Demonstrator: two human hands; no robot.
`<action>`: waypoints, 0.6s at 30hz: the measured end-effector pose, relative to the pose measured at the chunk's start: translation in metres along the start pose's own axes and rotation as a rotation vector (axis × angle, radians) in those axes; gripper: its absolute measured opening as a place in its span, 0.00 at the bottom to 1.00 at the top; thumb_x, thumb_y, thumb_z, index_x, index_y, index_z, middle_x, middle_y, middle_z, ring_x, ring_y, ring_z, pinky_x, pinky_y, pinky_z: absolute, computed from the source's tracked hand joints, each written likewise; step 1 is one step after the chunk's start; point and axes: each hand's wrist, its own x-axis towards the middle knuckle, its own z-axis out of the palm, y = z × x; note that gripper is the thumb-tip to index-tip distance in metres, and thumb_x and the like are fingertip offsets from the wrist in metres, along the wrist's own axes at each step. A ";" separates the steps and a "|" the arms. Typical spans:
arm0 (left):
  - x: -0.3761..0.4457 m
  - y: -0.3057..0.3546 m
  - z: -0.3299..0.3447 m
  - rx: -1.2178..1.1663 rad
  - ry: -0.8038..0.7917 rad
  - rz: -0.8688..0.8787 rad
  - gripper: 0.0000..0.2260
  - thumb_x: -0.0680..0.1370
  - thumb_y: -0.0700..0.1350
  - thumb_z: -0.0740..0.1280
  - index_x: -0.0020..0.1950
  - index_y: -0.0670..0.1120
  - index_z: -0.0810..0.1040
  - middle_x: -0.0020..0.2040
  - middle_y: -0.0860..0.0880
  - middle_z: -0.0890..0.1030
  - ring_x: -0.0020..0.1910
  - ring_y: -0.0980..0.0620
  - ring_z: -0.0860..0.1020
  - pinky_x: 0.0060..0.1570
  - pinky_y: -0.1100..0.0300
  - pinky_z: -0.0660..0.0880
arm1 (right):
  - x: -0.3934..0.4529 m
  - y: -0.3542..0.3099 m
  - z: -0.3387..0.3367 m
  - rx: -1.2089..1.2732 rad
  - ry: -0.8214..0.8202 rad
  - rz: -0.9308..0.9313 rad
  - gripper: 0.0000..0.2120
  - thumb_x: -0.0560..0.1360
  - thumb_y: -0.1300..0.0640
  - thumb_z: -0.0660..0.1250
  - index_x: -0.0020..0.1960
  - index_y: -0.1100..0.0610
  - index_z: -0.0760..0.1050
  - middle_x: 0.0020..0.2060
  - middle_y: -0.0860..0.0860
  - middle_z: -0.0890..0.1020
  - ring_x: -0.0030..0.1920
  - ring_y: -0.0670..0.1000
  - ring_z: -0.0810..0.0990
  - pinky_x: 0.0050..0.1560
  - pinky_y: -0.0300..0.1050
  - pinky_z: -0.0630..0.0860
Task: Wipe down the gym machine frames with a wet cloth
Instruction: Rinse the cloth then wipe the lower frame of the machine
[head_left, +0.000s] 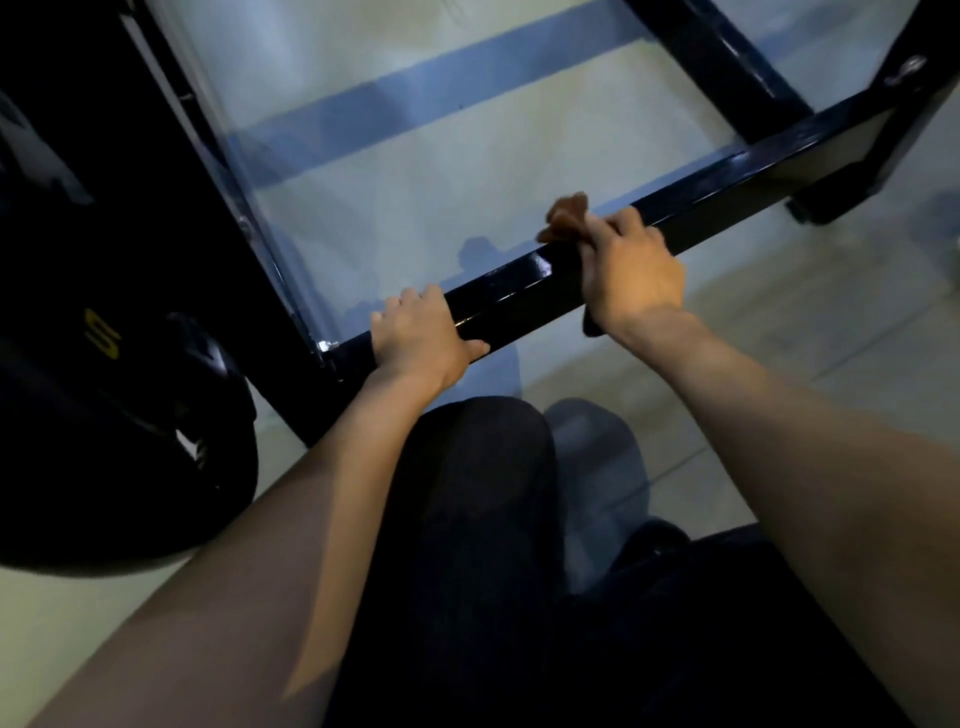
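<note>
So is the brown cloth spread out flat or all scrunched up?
Scrunched up: the cloth bunches out from the right hand on the bar.

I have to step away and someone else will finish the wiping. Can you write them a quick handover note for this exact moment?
Left hand: grips the black frame bar near its left corner, bracing.
Right hand: holds the brown cloth against the top of the same bar, farther right.
Done: the bar between the hands looks glossy, possibly wet.
Left: the bar's right stretch toward the upright, and the other frame members; how much of those is already wiped cannot be told.
</note>
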 end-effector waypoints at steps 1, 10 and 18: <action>0.002 0.003 -0.002 0.002 -0.023 -0.025 0.32 0.71 0.67 0.73 0.64 0.46 0.74 0.62 0.44 0.77 0.63 0.41 0.75 0.62 0.48 0.69 | 0.005 0.004 -0.002 0.031 0.009 0.079 0.16 0.86 0.49 0.55 0.70 0.51 0.70 0.67 0.54 0.71 0.62 0.62 0.73 0.51 0.58 0.76; 0.008 0.018 -0.027 0.022 -0.130 -0.059 0.27 0.70 0.67 0.75 0.58 0.49 0.78 0.51 0.47 0.80 0.55 0.42 0.81 0.44 0.56 0.70 | -0.016 -0.026 0.002 0.014 -0.084 -0.375 0.23 0.84 0.51 0.59 0.79 0.47 0.65 0.69 0.50 0.74 0.63 0.59 0.75 0.48 0.54 0.77; 0.040 0.085 -0.047 0.118 -0.307 0.117 0.31 0.68 0.69 0.74 0.61 0.49 0.75 0.59 0.44 0.80 0.59 0.41 0.79 0.56 0.51 0.74 | 0.040 0.043 -0.007 0.173 0.025 0.082 0.13 0.84 0.52 0.59 0.65 0.54 0.76 0.67 0.53 0.74 0.61 0.62 0.76 0.56 0.54 0.75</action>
